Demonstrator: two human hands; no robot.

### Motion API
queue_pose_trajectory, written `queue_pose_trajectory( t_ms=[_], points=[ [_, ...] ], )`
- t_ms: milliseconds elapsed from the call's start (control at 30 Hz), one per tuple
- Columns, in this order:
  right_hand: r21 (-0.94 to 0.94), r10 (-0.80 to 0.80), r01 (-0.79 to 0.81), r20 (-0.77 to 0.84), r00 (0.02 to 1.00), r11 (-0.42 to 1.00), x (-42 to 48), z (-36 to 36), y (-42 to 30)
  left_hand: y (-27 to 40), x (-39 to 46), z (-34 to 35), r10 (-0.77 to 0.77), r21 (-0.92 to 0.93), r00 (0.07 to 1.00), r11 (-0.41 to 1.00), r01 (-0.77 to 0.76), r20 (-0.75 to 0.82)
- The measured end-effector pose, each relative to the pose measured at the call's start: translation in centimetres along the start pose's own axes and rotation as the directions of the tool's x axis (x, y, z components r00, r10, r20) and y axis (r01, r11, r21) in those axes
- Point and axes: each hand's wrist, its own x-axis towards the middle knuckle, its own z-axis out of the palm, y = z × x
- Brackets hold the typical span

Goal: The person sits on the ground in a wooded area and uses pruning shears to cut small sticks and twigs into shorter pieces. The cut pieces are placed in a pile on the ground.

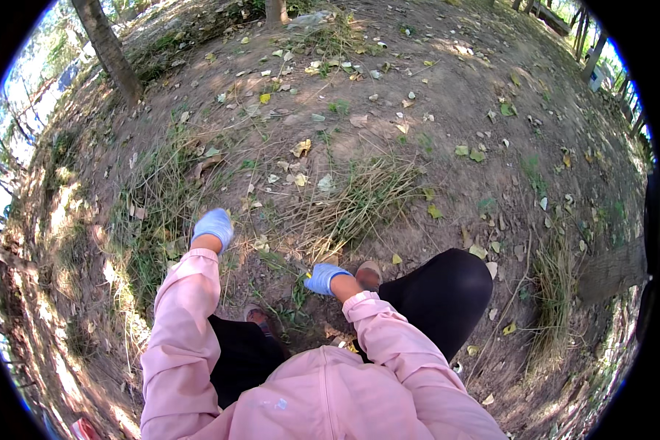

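My left hand (214, 226), in a pale blue knit glove, is stretched forward over the edge of a grass patch (157, 220); its fingers are hidden behind the back of the hand. My right hand (324, 279), gloved alike, is closed around a tool with a yellow handle (308, 274). The tool's far part is thin and dark, and I cannot tell its exact kind. Just beyond my right hand lies a pile of cut, dry and green grass (363, 201). Some green weeds (300, 294) are on the soil between my shoes.
Tree trunks rise at the upper left (110, 52) and top (276, 14). Another trunk (610, 272) is at the right, near a tuft of long grass (555, 291). Fallen leaves (301, 147) are scattered over the bare soil. My bent knee (451, 291) is beside my right arm.
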Motion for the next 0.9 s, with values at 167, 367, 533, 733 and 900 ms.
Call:
queue_pose_trajectory(
  t_ms=[167,367,533,733,900],
  points=[
    [-0.132,-0.003,0.025,0.161,0.987,0.991,0.1,2.6,1.6,6.1,-1.9,-9.4,-0.082,-0.180,0.846,0.984,-0.016,-0.527],
    [-0.089,-0.065,0.076,0.122,0.990,0.993,0.1,2.6,2.8,18.9,0.6,-12.7,0.076,-0.250,0.798,0.928,-0.275,-0.597],
    [-0.045,-0.117,0.123,0.125,0.985,0.991,-0.3,2.0,1.0,26.1,4.4,-5.8,0.119,-0.368,0.891,0.880,-0.299,-0.438],
    [0.280,-0.071,0.074,-0.021,0.997,0.957,1.1,0.7,1.4,19.7,0.9,-3.0,0.046,-0.761,0.849,0.419,-0.495,-0.527],
    [0.830,0.118,0.302,-0.398,0.910,0.469,3.1,-1.3,0.9,9.5,-3.3,5.6,-0.279,-0.984,0.950,0.146,-0.100,-0.138]
  ],
)
